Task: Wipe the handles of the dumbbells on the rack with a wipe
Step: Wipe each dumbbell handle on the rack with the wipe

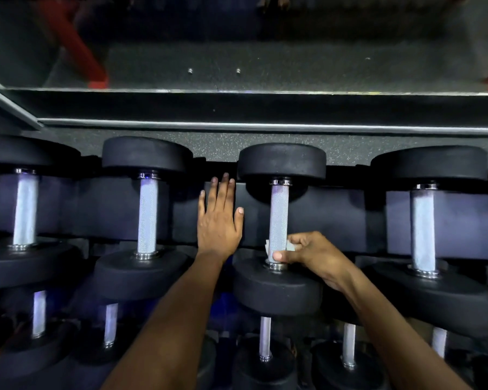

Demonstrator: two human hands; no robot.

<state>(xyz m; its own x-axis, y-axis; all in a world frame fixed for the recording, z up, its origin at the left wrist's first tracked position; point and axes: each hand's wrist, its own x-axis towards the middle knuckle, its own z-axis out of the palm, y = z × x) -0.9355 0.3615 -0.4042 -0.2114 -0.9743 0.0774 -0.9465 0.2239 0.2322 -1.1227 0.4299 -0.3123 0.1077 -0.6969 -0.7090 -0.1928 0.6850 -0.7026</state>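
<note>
Several black dumbbells with knurled steel handles lie on the top shelf of the rack (pixel 335 218). My right hand (pixel 310 254) grips the near end of the third dumbbell's handle (pixel 278 215) with a white wipe (pixel 268 244) wrapped round it; thumb and fingers curl round the bar. My left hand (pixel 219 218) rests flat, fingers straight, on the dark rack panel between the second dumbbell handle (pixel 147 215) and the third. Further handles stand at the far left (pixel 26 209) and right (pixel 423 229).
A lower shelf holds smaller dumbbells (pixel 265 342) beneath my forearms. Behind the rack runs speckled floor (pixel 214 149), then a mirror (pixel 265 66) with a metal bottom frame. Red machine legs (pixel 76 46) show in the mirror.
</note>
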